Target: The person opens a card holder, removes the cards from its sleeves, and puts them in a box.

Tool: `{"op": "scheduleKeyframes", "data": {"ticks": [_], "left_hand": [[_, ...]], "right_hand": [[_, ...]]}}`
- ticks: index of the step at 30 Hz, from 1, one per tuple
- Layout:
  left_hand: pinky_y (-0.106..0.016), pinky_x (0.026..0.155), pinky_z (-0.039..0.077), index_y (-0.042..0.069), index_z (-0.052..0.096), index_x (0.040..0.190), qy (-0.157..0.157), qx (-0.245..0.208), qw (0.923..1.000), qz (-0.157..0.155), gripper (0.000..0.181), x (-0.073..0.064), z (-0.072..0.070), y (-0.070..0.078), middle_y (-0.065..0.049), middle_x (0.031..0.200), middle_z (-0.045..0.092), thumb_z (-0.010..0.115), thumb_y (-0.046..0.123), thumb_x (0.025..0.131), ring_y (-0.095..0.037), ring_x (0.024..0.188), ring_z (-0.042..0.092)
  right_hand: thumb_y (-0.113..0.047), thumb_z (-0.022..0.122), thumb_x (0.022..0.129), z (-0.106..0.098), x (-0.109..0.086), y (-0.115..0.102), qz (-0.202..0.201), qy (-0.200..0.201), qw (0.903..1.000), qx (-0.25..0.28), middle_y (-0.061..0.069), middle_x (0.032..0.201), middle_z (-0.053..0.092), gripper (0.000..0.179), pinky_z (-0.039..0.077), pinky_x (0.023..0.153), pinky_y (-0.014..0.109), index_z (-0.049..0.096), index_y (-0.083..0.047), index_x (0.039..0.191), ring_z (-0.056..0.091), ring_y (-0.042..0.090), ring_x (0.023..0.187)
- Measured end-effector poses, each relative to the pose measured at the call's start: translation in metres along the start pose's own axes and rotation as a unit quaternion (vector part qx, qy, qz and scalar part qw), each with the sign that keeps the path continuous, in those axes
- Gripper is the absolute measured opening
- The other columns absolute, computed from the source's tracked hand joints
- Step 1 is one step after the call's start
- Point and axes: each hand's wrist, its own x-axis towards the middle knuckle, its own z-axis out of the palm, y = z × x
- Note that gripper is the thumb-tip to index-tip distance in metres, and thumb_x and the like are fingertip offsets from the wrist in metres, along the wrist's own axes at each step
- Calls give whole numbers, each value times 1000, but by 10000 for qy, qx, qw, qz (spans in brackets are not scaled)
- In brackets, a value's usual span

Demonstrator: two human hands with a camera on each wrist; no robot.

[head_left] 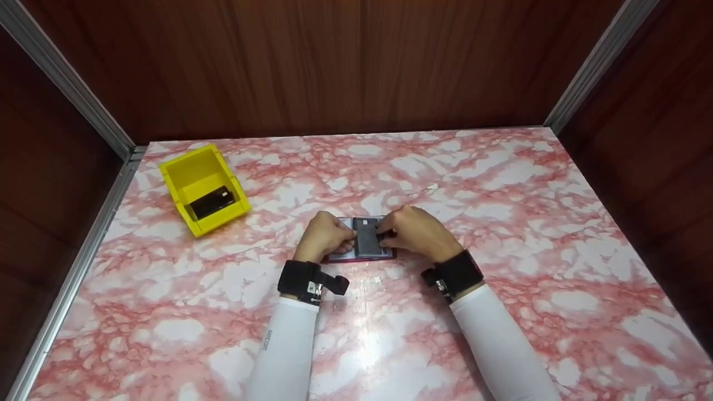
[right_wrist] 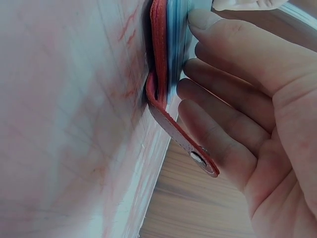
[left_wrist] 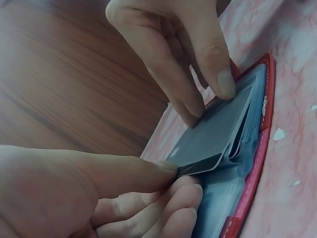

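A red leather card holder (head_left: 356, 260) with clear plastic sleeves (left_wrist: 218, 198) lies opened flat on the table. My left hand (head_left: 325, 236) pinches the edge of a dark card (left_wrist: 200, 165) between thumb and fingers; the card's other end is inside a sleeve. From the opposite side, my right hand (head_left: 418, 231) rests its thumb and a fingertip, spread apart, on the filled sleeve (head_left: 366, 239). The right wrist view shows the right thumb against the stacked sleeves and the other fingers loosely bent. A strap (right_wrist: 181, 136) with a metal snap sticks out beside them.
A yellow bin (head_left: 200, 172) stands at the back left with a black flat object (head_left: 213, 202) in it. Dark wood panels (head_left: 356, 67) close off the back and both sides of the pink marbled table (head_left: 501, 223). Each wrist wears a black strap.
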Motion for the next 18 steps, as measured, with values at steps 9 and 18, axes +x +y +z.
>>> {"op": "scheduleKeyframes", "data": {"ticks": [9, 18], "left_hand": [[-29, 56, 58, -1, 66, 75, 38, -111, 9999, -62, 9, 1, -1, -2, -13, 70, 70, 68, 7, 78, -16, 55, 66], [-27, 52, 57, -3, 64, 77, 2, -600, 9980, -213, 9, 0, -10, -4, -13, 66, 68, 69, 4, 77, -15, 52, 64]], "right_hand": [[-25, 77, 74, 0, -1, 0, -6, 34, 10000, -30, -9, 86, 72, 19, 53, 67, 25, 74, -21, 92, 63, 3, 74], [-25, 77, 74, 1, 0, 1, -138, 79, 9999, 50, -9, 82, 71, 15, 51, 62, 24, 74, -21, 89, 59, 3, 68]]}}
